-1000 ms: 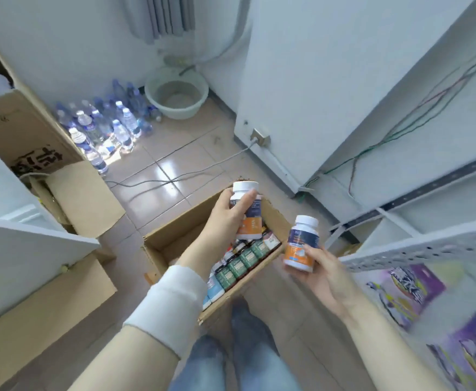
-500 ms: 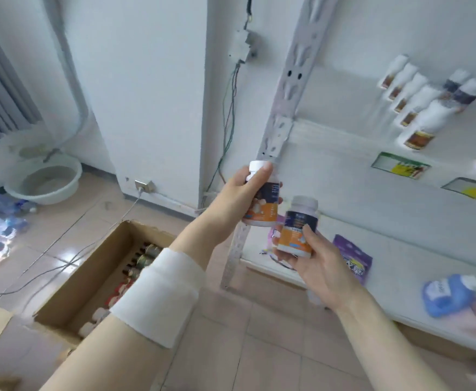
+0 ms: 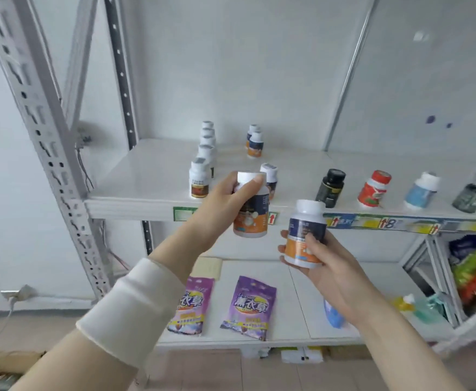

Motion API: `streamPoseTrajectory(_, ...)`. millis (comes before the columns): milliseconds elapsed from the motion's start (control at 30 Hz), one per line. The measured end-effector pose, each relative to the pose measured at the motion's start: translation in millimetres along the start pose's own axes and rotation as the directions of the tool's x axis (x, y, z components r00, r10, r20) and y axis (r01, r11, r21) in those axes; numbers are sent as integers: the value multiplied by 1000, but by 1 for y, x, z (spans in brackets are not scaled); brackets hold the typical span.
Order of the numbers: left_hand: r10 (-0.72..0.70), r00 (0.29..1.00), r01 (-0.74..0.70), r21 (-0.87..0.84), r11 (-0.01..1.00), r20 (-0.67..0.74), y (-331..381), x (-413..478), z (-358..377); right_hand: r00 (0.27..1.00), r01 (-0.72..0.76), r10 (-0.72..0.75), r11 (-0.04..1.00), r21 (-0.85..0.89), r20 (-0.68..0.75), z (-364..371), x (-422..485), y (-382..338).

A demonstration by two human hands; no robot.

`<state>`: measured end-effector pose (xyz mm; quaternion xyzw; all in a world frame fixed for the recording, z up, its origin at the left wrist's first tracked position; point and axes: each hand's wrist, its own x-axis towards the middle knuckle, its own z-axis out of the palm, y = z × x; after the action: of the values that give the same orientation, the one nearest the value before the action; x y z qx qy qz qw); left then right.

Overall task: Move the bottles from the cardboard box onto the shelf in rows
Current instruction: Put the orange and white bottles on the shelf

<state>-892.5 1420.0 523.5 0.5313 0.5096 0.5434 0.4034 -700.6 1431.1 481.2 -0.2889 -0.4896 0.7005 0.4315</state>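
Head view: left hand (image 3: pixel 222 210) grips the first bottle (image 3: pixel 252 221), navy-orange label and white cap, fingers wrapped round its upper body. It is upright at frame centre, in front of the upper shelf (image 3: pixel 146 179) edge. Right hand (image 3: pixel 332 272) holds the second bottle (image 3: pixel 305 235), same label, cupped from below with the thumb across the front, at 4 o'clock of the first and not touching it. On the upper shelf a white bottle row (image 3: pixel 201 176) runs front to back at 11 o'clock of the left hand. Navy-orange pair (image 3: pixel 255 143) at 12 o'clock near the back, one more navy-orange bottle (image 3: pixel 270 172) partly hidden behind the first. Toward 3 o'clock, spaced apart: black bottle (image 3: pixel 331 187), red bottle (image 3: pixel 375 193), blue-label bottle (image 3: pixel 421 191), dark green bottle (image 3: pixel 472 197). At 6 o'clock two purple pouches (image 3: pixel 249 303) lie flat on the lower shelf (image 3: pixel 301 300). Brown cardboard (image 3: pixel 5 359) at 7 o'clock corner, contents not visible
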Motion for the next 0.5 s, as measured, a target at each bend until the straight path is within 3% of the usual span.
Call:
streamPoseTrajectory(267, 80, 995, -81, 9, 997, 65, 31, 113, 9, 982, 185, -187, 978, -93, -16, -32, 82, -64)
streamPoseTrajectory(500, 22, 998, -34, 195, 980, 65, 15, 236, -13, 961, 168, -228, 930, -327, -157, -33, 193, -85)
